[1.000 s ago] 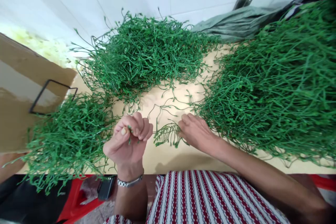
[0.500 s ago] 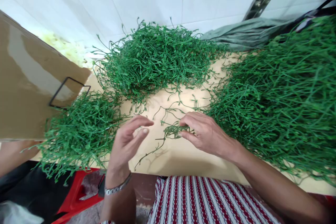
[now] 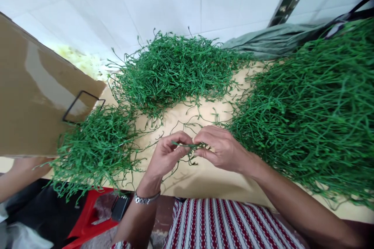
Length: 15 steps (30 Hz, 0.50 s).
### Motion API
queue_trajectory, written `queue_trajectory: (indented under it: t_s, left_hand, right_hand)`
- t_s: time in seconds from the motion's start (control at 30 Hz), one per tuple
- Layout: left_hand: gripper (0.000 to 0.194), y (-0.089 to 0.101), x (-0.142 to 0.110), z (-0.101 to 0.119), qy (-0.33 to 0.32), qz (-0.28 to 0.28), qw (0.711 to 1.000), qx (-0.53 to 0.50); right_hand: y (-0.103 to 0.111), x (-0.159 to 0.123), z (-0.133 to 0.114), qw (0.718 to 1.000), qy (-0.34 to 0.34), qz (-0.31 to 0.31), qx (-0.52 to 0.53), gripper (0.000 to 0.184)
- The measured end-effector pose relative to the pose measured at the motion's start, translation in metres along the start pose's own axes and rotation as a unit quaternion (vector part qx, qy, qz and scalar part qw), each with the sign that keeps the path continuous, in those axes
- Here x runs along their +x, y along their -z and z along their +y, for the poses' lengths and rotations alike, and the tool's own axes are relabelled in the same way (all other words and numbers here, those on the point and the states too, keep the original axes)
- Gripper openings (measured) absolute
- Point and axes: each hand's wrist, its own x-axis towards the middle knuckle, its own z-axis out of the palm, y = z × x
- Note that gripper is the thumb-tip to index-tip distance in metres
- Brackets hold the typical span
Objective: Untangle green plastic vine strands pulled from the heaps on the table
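Thin green stems with small budded tips (image 3: 191,146) are between my two hands, just above the tabletop. My left hand (image 3: 168,153), with a metal watch band at the wrist, pinches them between thumb and index finger. Right beside it, my right hand (image 3: 223,148) grips the same small bunch, fingertips almost touching the left. Several loose stems lie on the table (image 3: 198,184) beyond my hands. One heap of green stems (image 3: 175,70) rises at the back, a smaller heap (image 3: 96,148) sits at the left, and a large heap (image 3: 315,116) covers the right side.
At the left stands a cardboard box (image 3: 43,97) with a black wire frame (image 3: 78,105) against it. Another person's arm (image 3: 23,175) reaches in below the box. Grey-green cloth (image 3: 271,39) lies by the tiled wall. A red stool (image 3: 84,218) is below the table edge.
My left hand has moved right to meet my right hand and now pinches the stems. Before, it was apart with nothing in it. The right hand keeps its hold.
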Motion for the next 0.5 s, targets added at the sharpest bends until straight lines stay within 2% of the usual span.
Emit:
queue_trajectory:
  t_s: [0.1, 0.2, 0.27, 0.37, 0.5]
  left_hand:
    - [0.002, -0.005, 0.000, 0.004, 0.001, 0.019, 0.999, 0.041]
    - [0.003, -0.008, 0.001, 0.004, 0.014, 0.040, 0.999, 0.031]
    - [0.004, -0.012, 0.001, 0.003, 0.029, 0.060, 0.998, 0.003]
    - [0.009, -0.018, 0.002, 0.000, 0.060, 0.091, 0.992, -0.059]
    - [0.017, -0.023, 0.005, 0.000, 0.106, 0.104, 0.977, -0.153]
  right_hand:
    - [-0.001, 0.001, 0.001, 1.000, 0.013, 0.007, -0.023, 0.012]
    - [-0.004, 0.001, 0.003, 0.997, 0.045, 0.054, -0.029, 0.014]
    - [-0.006, 0.000, 0.004, 0.993, 0.064, 0.093, -0.022, 0.016]
    - [-0.010, -0.001, 0.003, 0.989, 0.057, 0.136, 0.021, 0.013]
    - [-0.009, -0.003, -0.001, 0.983, 0.036, 0.149, 0.103, 0.010]
